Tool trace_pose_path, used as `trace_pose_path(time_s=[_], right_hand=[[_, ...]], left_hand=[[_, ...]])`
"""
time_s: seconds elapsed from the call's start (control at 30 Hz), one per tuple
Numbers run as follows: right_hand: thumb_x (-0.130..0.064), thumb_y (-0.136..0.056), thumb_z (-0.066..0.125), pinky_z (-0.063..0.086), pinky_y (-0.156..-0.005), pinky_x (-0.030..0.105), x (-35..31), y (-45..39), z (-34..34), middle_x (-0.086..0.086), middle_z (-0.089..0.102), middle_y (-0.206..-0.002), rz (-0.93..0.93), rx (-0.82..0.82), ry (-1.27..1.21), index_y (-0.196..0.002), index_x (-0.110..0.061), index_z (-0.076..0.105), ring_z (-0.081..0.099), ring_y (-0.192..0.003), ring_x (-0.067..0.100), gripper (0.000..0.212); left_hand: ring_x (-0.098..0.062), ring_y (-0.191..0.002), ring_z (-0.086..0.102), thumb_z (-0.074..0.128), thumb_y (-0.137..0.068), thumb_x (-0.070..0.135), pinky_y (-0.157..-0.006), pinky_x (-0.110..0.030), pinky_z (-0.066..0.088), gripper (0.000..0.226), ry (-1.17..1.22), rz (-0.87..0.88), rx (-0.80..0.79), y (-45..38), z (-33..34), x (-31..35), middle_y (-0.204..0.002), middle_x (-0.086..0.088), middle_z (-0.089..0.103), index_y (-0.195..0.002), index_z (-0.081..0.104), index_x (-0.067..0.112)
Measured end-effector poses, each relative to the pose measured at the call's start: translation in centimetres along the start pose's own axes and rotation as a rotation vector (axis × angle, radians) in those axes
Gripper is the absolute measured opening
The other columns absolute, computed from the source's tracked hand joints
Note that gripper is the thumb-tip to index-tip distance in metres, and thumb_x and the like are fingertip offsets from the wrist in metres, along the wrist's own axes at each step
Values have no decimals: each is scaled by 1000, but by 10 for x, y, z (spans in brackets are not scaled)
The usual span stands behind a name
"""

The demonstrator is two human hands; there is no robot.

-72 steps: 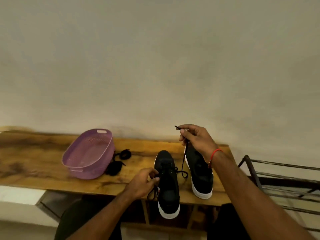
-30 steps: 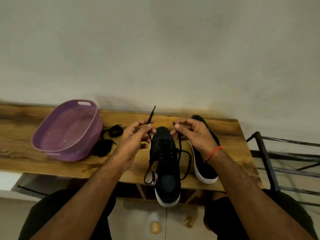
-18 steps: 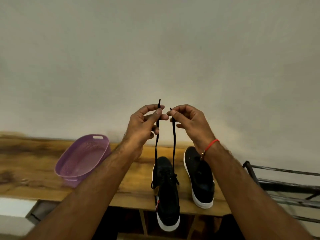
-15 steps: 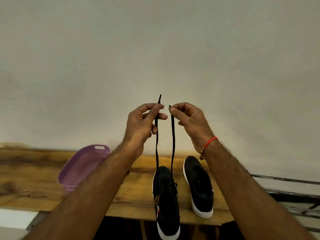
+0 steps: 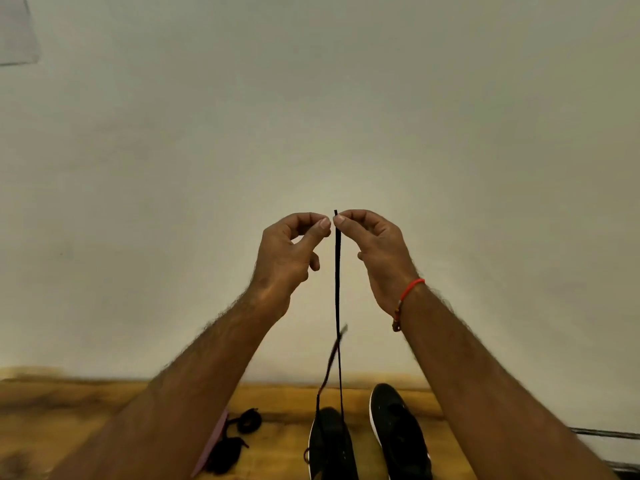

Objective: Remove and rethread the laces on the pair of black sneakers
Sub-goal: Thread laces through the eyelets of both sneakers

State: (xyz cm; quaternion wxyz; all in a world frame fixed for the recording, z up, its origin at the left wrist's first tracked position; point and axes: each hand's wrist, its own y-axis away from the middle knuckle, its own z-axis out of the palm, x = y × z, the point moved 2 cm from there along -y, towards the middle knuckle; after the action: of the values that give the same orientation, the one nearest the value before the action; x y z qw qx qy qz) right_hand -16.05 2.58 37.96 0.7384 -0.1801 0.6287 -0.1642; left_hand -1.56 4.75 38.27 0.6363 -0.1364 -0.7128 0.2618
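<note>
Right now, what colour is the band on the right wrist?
Red, a thin thread band, seen best in the head view.

lace in my fingers (image 5: 337, 292): thin, flat, black; one end pinched at the tip by my right hand (image 5: 375, 252), hanging straight down taut to the sneaker below; the other end loose and blurred partway down, not held.
left hand (image 5: 289, 258): raised beside the lace top, thumb and forefinger close together, holding nothing that I can make out.
laced sneaker (image 5: 330, 448): black, toe pointing away from me, on the wooden table (image 5: 69, 410), the lace running into its front.
second sneaker (image 5: 398, 434): black with a white sole edge, just to the right of the first, toe also away.
</note>
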Motion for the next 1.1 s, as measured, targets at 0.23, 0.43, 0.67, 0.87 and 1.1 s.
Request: trace_pose_path(time_s=[0.23, 0.43, 0.67, 0.87, 1.1], right_hand=[[-22, -91, 71, 45, -70, 15, 36, 13, -17, 0, 75, -98, 78, -33, 111, -92, -20, 71, 66, -89, 4, 3], [-13, -93, 67, 49, -62, 12, 139, 44, -43, 11, 73, -90, 275, -108, 236, -101, -5, 70, 68, -77, 15, 11], [-17, -92, 69, 54, -72, 31, 267, 74, -69, 3, 72, -80, 517, -146, 302, -96, -12, 71, 67, -72, 16, 6], [-16, -93, 68, 49, -62, 19, 338, 85, -79, 3, 71, -78, 599, -177, 343, -94, -13, 70, 65, -69, 12, 4], [-23, -92, 70, 57, -76, 24, 365, 86, -76, -4, 73, -82, 551, -474, 572, -92, -20, 72, 69, -78, 10, 3]], left_hand=[[-15, -58, 68, 63, -100, 24, -48, -16, 44, 10, -315, -138, -69, 49, -23, -116, -99, 5, 73, -107, 69, 21], [-16, -65, 66, 65, -99, 25, -51, -24, 53, 7, -418, -431, -215, 110, -28, -245, -89, 3, 72, -98, 69, 20], [-13, -94, 64, 63, -98, 32, -80, -30, 56, 17, -530, -668, -511, 173, -20, -364, -105, 3, 65, -112, 59, 24], [-13, -96, 58, 65, -96, 32, -81, -30, 52, 15, -566, -629, -636, 175, -13, -399, -109, 4, 56, -100, 52, 38], [-7, -75, 67, 66, -97, 25, -81, -36, 56, 7, -549, -780, -707, 141, -29, -388, -79, 5, 71, -97, 62, 31]])
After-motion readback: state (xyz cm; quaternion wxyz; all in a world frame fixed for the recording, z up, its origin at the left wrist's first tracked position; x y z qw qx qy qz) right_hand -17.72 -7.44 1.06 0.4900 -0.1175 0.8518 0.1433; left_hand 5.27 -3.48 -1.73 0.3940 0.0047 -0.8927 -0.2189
